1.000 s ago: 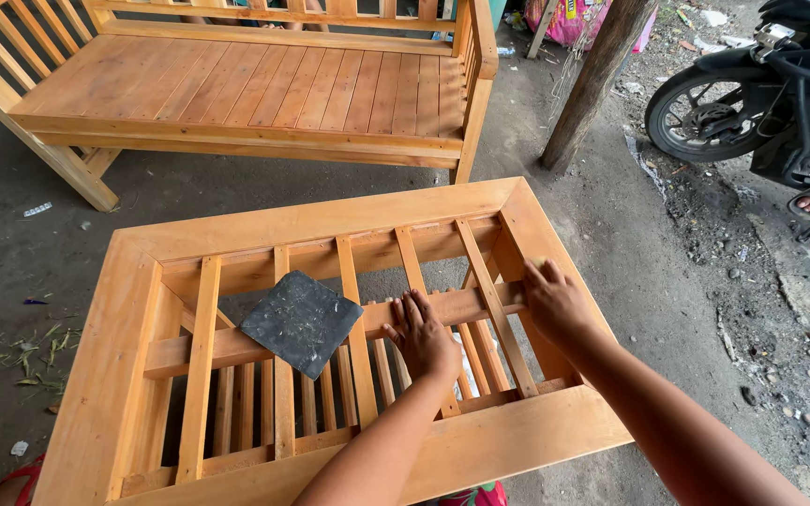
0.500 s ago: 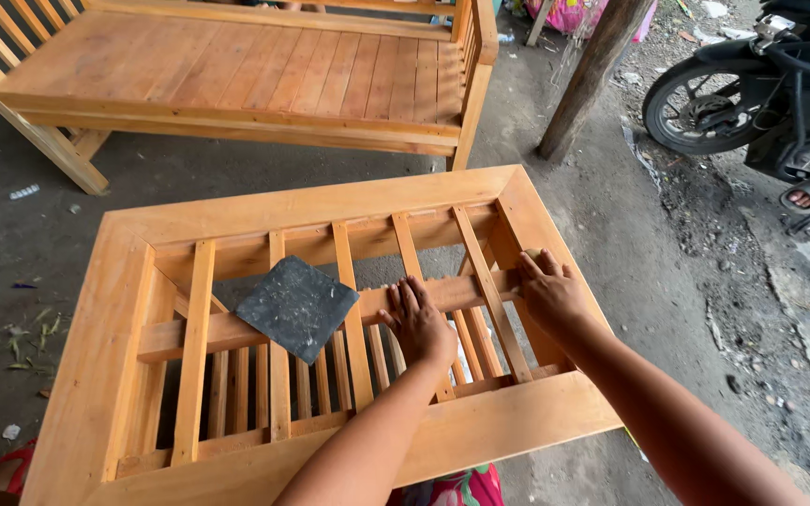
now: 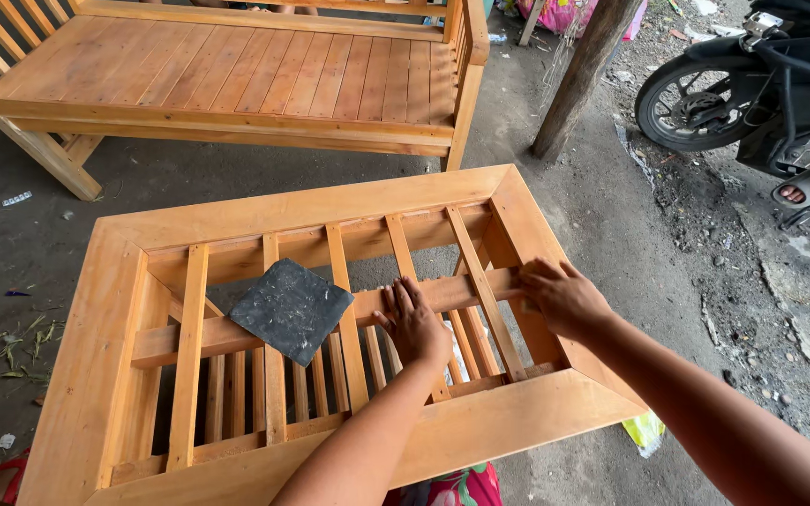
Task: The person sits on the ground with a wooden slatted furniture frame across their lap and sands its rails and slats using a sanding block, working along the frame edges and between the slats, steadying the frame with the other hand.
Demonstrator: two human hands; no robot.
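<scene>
— Where's the crossbar?
— The wooden crossbar (image 3: 424, 298) runs across the slats inside the table frame (image 3: 302, 208), under both hands
— How do the hands sit on it?
— The left hand (image 3: 414, 321) lies flat, fingers spread, on its middle; the right hand (image 3: 562, 296) presses its end near the frame's right side, fingers loosely curled, gripping nothing
— Anything beside them?
— A dark sandpaper sheet (image 3: 291, 308) lies left of the left hand; a slatted bench (image 3: 227, 70) and a motorbike (image 3: 752, 84) stand beyond
</scene>
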